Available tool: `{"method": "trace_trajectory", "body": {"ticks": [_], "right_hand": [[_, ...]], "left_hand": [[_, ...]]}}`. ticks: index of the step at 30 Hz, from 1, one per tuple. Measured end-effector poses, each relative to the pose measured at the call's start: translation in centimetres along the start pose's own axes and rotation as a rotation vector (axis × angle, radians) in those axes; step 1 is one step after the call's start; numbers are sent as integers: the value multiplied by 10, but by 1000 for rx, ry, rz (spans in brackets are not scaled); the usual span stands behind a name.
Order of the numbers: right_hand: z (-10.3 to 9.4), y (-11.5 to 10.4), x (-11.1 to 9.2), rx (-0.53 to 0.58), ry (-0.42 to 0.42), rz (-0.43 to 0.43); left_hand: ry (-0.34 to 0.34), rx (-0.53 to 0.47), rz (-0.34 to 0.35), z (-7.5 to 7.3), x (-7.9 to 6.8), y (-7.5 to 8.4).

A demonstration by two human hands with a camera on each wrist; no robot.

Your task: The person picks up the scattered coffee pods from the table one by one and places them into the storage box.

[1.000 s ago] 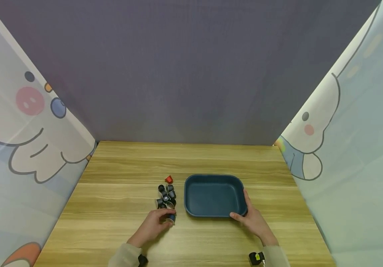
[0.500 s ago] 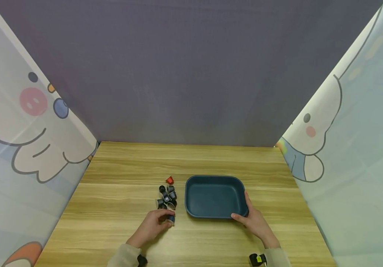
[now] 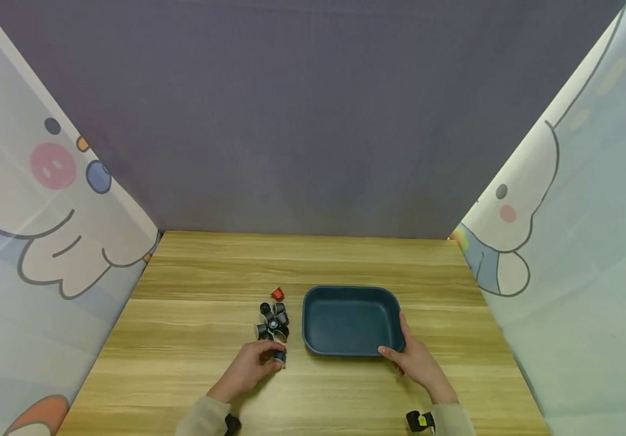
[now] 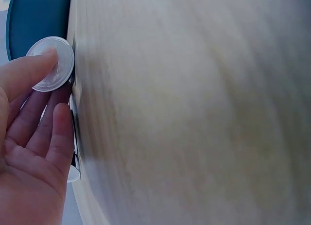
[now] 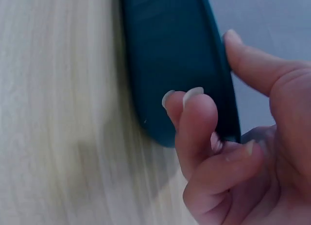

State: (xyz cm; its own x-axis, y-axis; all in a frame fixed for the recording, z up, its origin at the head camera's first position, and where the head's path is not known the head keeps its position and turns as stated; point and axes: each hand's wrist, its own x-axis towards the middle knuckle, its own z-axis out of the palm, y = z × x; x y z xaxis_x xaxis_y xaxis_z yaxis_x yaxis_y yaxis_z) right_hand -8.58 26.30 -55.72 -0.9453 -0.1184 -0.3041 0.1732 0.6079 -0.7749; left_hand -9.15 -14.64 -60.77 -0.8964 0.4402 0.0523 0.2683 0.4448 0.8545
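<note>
In the head view my left hand (image 3: 253, 366) pinches a dark blue coffee capsule (image 3: 279, 356) at the near end of a small pile. The left wrist view shows the thumb flat on the capsule's round silver lid (image 4: 62, 68), the fingers behind it. A dark teal rectangular tray (image 3: 351, 321) lies to the right of the pile, its inside bare. My right hand (image 3: 417, 362) holds its near right corner, thumb at the front rim and index finger along the right side. Its other fingers curl beside the outer wall (image 5: 170, 50) in the right wrist view.
Several dark capsules (image 3: 273, 324) lie bunched just beyond the left hand. One red capsule (image 3: 277, 294) sits apart behind them. The wood-grain table (image 3: 193, 266) meets a grey back panel (image 3: 302, 121), with cartoon-printed curtains (image 3: 569, 303) on both sides.
The right hand's lower fingers now show below its thumb, beside the tray corner. Left hand, capsules and tray look the same, apart from a slight shift of the head view.
</note>
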Motion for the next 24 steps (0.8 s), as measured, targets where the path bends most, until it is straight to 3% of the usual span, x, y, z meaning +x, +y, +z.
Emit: {"method": "trace_trajectory", "body": {"ticks": [7, 14, 24], "right_hand": [[4, 3, -1, 22, -4, -1], [6, 3, -3, 86, -8, 17], [5, 3, -3, 187, -22, 22]], "left_hand": [[11, -31, 15, 1, -3, -3], [21, -62, -35, 1, -3, -4], [78, -95, -24, -3, -1, 1]]}}
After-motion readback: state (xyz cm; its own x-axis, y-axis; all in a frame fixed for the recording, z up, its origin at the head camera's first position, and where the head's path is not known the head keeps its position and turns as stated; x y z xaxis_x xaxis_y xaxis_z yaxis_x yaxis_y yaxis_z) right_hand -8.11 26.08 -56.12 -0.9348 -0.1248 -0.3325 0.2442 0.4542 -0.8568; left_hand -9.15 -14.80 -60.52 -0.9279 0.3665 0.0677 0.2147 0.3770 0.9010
